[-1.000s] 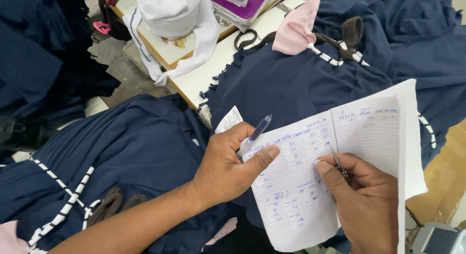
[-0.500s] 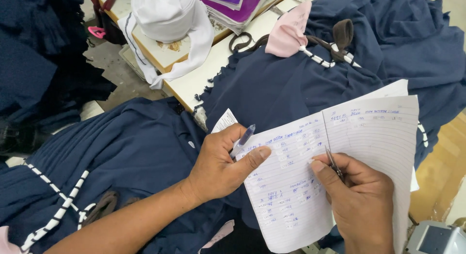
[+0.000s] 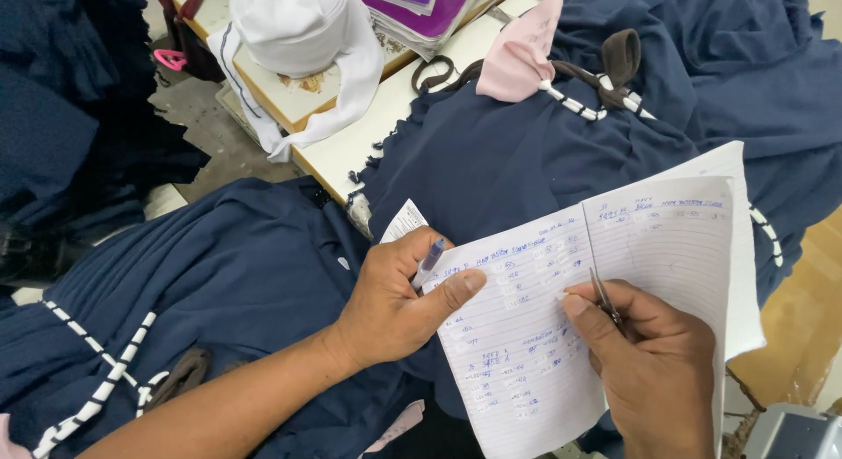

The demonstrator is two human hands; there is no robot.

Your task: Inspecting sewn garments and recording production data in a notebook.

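The notebook (image 3: 605,310) lay open across navy cloth (image 3: 517,161), held at the near right of the scene. The left hand (image 3: 395,306) gripped its left page edge, thumb pressed flat on the paper, with a blue pen (image 3: 430,262) tucked between the closed fingers (image 3: 417,249) and a small white slip (image 3: 403,222) poking out behind them. The right hand (image 3: 649,362) rested on the lower part of the fold, its fingers closed round thin metal snips (image 3: 605,297) lying along the spine.

Compared with half a second before, both hands kept the same grips; the pen tip had dropped a little closer to the page, and the notebook sat slightly farther right in view.

Farther off, a white cap (image 3: 294,25) sat on the counter (image 3: 368,139), beside purple books (image 3: 421,7) and a pink cloth (image 3: 517,56).
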